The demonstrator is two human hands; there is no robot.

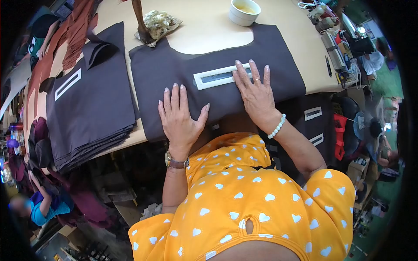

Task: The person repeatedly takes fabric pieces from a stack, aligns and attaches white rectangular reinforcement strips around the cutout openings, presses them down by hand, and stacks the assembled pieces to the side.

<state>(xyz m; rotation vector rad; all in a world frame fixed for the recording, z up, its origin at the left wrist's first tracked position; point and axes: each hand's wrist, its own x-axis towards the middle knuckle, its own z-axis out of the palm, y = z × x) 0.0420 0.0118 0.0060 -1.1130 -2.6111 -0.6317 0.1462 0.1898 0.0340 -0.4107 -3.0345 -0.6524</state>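
Observation:
A dark brown sheet [174,65], which looks like leather or fabric, lies before me with a curved cut-out along its far edge. On it sits a white rectangular frame [204,84] around a dark slot. My right hand [254,91] rests on the sheet with its fingers spread, the fingertips on the frame's right end. To the left of the frame, my left hand [180,119] lies flat on the sheet, fingers stretched out. Neither hand grips anything.
A stack of dark panels [98,108] lies on the left, its top one bearing a white frame outline. A white bowl [244,15] and a brush handle [138,19] beside a pale clump [159,24] stand at the back. Another person [41,202] is at lower left.

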